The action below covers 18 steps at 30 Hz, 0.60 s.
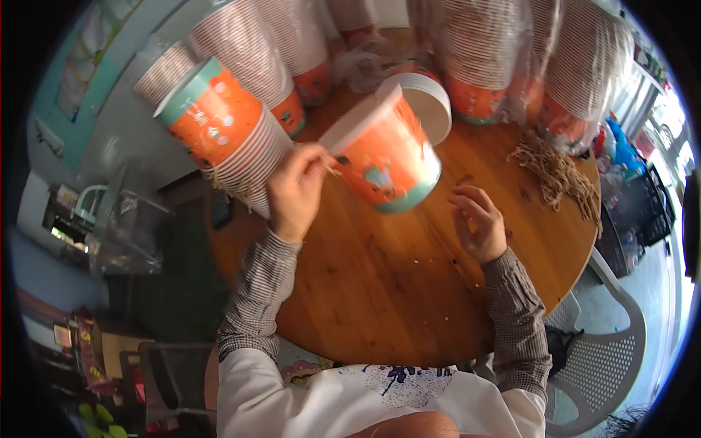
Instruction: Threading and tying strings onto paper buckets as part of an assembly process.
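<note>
An orange paper bucket (387, 157) with a teal band and printed pictures is tilted in the air over the table. My left hand (299, 186) is closed in a pinch at its rim, and a bit of tan string shows by the fingertips. To the right of the bucket, apart from it, my right hand (480, 225) is open with fingers loosely bent and nothing in it. Just left of my left hand leans a nested stack of the same buckets (226, 128), with tan strings along its side. Behind the held bucket lies a white round container (434, 102), partly hidden.
Tall bucket stacks in clear plastic stand at the back left (244, 55) and back right (478, 66). A heap of tan string (561, 175) lies on the right of the round wooden table (380, 292). A grey plastic chair (606, 358) stands at the lower right.
</note>
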Tool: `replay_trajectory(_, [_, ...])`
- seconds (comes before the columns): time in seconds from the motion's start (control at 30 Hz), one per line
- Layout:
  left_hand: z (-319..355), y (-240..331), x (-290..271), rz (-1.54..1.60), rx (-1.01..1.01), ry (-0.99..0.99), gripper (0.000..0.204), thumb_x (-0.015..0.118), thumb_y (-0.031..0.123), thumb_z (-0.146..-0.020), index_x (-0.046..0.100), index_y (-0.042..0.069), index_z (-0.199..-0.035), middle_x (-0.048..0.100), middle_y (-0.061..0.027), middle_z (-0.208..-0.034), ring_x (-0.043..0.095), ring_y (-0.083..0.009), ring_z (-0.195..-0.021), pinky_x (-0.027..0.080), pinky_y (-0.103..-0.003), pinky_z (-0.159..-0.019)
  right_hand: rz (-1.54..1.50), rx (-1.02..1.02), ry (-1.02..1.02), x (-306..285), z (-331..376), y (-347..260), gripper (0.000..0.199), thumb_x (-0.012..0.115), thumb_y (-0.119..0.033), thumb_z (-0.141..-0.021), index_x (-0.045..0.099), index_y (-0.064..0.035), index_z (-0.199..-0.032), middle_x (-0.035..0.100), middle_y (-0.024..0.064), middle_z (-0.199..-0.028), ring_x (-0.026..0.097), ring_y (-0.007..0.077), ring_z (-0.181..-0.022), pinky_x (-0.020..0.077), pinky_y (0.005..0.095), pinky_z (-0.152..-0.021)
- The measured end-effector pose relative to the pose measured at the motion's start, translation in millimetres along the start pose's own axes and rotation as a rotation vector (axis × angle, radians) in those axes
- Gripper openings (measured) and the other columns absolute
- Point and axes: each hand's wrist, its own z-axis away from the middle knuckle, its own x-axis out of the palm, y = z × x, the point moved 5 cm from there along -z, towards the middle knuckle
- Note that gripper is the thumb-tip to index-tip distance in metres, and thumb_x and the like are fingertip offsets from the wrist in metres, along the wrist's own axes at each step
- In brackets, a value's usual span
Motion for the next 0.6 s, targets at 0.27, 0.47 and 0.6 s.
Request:
replay_trajectory(0.27, [-75.9,-79.0,-169.8,0.642,-0.286,0.488,0.013,0.065,0.014,-0.092,0.062,0.003,-0.098,0.064,-0.002,-0.09,0.057,-0.0082,-0.074,0.049,-0.022,-0.069,0.026,-0.12,-0.051,9.0,1.9,-14.7,0.024,0.063,0.002,-0.078,0.065,-0.0032,-0.102,0.062,0.0121,-0.104,0.066,0.0289,-0.08,0.0554,0.0346,-0.065])
replay_trajectory(0.47, [-51.0,-151.4,-192.3,0.883,-0.669,0.494,0.013,0.066,0.018,-0.092,0.061,0.007,-0.091,0.061,-0.0008,-0.079,0.055,-0.0087,-0.068,0.048,-0.021,-0.062,0.018,-0.151,-0.056,11.9,0.8,-17.8,0.021,0.063,0.002,-0.079,0.065,-0.0026,-0.1,0.063,0.0111,-0.1,0.066,0.0265,-0.075,0.0552,0.0333,-0.061])
replay_trajectory(0.6, [-18.6,-155.1,-166.7,0.912,-0.8,0.451,0.014,0.066,0.022,-0.092,0.061,0.01,-0.089,0.058,0.0045,-0.076,0.053,-0.0042,-0.063,0.04,-0.019,-0.051,0.016,-0.136,-0.069,15.6,3.4,-12.9,0.021,0.063,0.002,-0.079,0.065,-0.0022,-0.1,0.063,0.0105,-0.1,0.066,0.0261,-0.074,0.0552,0.033,-0.061])
